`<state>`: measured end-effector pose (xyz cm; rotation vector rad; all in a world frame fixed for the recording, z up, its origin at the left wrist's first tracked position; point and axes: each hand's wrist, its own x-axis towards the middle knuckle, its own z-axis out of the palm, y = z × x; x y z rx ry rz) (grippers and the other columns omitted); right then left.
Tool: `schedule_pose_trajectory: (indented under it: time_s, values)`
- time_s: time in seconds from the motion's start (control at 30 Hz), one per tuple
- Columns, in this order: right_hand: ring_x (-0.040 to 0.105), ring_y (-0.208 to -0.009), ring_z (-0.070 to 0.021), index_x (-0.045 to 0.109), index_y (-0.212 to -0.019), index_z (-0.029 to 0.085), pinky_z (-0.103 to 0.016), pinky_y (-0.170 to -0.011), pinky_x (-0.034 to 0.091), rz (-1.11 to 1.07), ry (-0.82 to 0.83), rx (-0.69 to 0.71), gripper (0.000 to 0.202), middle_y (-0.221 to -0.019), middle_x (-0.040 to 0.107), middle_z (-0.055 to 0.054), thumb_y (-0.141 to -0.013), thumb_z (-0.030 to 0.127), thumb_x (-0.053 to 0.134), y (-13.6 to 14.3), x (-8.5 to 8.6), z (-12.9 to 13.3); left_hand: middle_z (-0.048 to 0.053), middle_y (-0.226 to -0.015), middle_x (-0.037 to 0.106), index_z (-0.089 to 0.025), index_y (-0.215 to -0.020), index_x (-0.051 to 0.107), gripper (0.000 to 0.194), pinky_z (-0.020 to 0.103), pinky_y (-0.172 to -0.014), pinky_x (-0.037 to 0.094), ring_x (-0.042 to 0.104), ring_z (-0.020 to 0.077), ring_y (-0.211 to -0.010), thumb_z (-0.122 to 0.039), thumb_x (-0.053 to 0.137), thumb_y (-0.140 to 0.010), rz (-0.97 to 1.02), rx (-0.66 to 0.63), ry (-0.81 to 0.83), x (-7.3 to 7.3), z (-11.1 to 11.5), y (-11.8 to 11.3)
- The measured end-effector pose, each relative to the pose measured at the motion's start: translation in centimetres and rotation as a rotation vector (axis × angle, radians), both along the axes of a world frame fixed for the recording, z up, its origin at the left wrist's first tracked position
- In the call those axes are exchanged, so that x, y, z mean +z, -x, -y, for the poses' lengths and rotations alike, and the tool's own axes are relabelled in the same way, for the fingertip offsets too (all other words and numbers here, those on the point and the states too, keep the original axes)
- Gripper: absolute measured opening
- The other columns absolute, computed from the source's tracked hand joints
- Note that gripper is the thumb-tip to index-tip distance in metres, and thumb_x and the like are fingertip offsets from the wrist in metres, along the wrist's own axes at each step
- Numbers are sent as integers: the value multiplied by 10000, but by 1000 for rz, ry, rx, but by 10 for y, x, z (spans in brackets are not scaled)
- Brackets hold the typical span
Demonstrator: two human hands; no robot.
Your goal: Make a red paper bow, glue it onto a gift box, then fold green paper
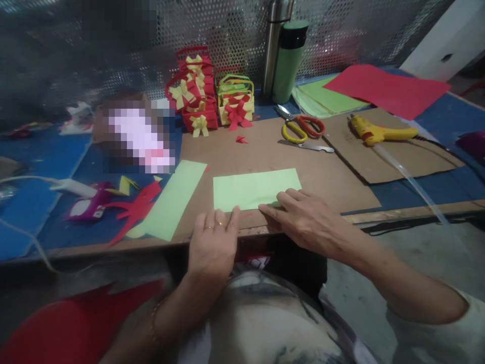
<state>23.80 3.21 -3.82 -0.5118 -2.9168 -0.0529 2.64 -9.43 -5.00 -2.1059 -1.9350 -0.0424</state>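
Note:
A pale green paper strip lies flat on a brown cardboard sheet in front of me. My left hand is at its lower left edge, fingers close together and bent, fingertips on the edge. My right hand grips the lower right part, with several fingers curled on the paper and one digit stretched left along the edge. What lies under the fingers is hidden. A second green strip rests slantwise to the left, beside red paper cuttings.
Behind stand red paper baskets with yellow bows, a yellow basket, and a green flask. Scissors and a thin blade lie right of centre. Farther right are a yellow glue gun and red paper.

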Motion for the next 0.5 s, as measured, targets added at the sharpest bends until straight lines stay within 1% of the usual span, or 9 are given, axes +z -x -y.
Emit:
schedule_pose_trajectory:
  time_s: [0.1, 0.2, 0.33, 0.43, 0.5]
  values:
    - [451, -821, -219, 609, -1300, 174, -332, -711, 293, -7, -2, 11, 334, -936, 554, -76, -983, 150, 507, -1, 0, 0, 181, -1108, 707, -263, -1450, 595, 546, 502, -1026, 436, 640, 302, -1076, -83, 407, -970, 35, 7, 4, 0, 0, 0]
    - [439, -805, -216, 626, -1277, 175, -332, -703, 296, -9, 20, 8, 321, -929, 555, -77, -984, 147, 499, -1, 1, -1, 167, -1048, 702, -290, -1445, 600, 561, 508, -1032, 438, 637, 297, -1055, -72, 402, -968, 29, -5, 2, 1, -1, 1]
    - [431, -803, -215, 653, -1224, 180, -332, -702, 297, -15, 38, -4, 300, -923, 555, -77, -975, 138, 490, 0, 1, -1, 150, -992, 687, -290, -1443, 604, 567, 504, -1034, 441, 628, 289, -1017, -62, 390, -970, -95, -27, -19, 2, -3, 0]
    - [428, -810, -216, 654, -1224, 189, -333, -710, 296, -18, 34, -6, 312, -924, 547, -73, -969, 123, 488, 1, 0, -1, 98, -880, 657, -343, -1471, 568, 608, 486, -1007, 459, 617, 260, -922, -50, 395, -967, -181, -32, 1, 5, -7, -5]
    - [429, -812, -216, 648, -1244, 190, -332, -715, 297, -19, 29, -4, 319, -925, 541, -71, -970, 124, 500, 0, 0, -1, 75, -821, 627, -369, -1480, 552, 630, 479, -984, 468, 600, 247, -872, -41, 400, -964, -180, -27, 31, 9, -10, -8]
